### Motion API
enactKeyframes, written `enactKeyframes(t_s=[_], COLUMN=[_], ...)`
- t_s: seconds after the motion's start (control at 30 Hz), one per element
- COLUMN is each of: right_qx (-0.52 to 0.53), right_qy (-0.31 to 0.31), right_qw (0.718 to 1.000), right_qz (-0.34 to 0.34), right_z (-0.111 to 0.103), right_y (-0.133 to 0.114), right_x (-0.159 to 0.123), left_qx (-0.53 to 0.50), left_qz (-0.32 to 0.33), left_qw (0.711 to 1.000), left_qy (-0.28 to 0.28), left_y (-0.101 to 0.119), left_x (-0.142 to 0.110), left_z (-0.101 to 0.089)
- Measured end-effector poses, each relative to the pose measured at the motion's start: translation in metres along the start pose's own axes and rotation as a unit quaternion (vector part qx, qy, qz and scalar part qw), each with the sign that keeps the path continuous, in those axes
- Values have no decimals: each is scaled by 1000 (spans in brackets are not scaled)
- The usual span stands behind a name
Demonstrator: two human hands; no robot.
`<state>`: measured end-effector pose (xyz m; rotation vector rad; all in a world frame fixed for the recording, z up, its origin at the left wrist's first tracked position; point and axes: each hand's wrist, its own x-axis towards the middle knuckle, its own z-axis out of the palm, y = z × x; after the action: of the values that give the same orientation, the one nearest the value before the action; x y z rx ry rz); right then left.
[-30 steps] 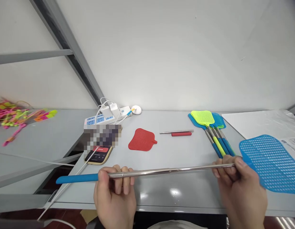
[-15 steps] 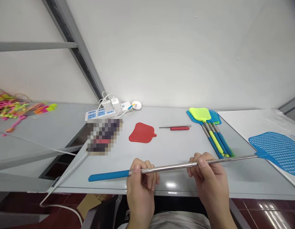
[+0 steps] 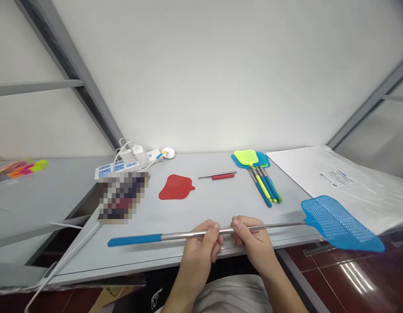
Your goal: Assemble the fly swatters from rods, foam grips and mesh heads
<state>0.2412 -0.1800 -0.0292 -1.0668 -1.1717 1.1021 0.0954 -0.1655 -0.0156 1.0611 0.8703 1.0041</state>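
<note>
A blue fly swatter [image 3: 134, 240] with a steel telescopic rod stretches across the front of the table, held just above it. My left hand [image 3: 201, 245] is closed round the rod, to the right of the blue grip. Close beside it, my right hand [image 3: 251, 239] pinches the rod on the side of the blue mesh head, which sticks out to the right past the table's front edge. Beyond my hands lie a loose red swatter head [image 3: 177, 187], a thin metal rod [image 3: 217, 174] and a red grip [image 3: 223, 176].
Assembled swatters [image 3: 261, 176] in blue and yellow-green lie piled at the back right. A white plastic-wrapped package [image 3: 305, 167] is beside them. On the left are a power strip [image 3: 105, 172] with chargers, a pixelated object [image 3: 124, 198] and a white cable [image 3: 74, 252].
My hands have come closer together on the rod, the left one sliding away from the blue grip. The view has turned to the right.
</note>
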Motion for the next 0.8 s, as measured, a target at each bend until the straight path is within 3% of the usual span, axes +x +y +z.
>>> enactKeyframes(t_s=[0.1,0.2,0.4,0.6,0.8], right_qx=[33,62,90,91,104], right_qy=[85,166,215,219,226], right_qw=[996,983,970,969,967], right_qz=[-18,-46,-67,-68,-61], right_z=[-18,-40,-60,-58,-60], right_y=[-13,-31,-52,-51,-51], right_x=[0,0,-6,-11,-16], left_qx=[-44,-77,-130,-172,-162], left_qz=[40,114,188,199,240], left_qw=[996,980,949,931,923], left_qy=[67,144,216,253,254], left_y=[15,34,58,63,65], left_x=[-3,-5,-6,-13,-19], left_z=[-12,-36,-73,-74,-69])
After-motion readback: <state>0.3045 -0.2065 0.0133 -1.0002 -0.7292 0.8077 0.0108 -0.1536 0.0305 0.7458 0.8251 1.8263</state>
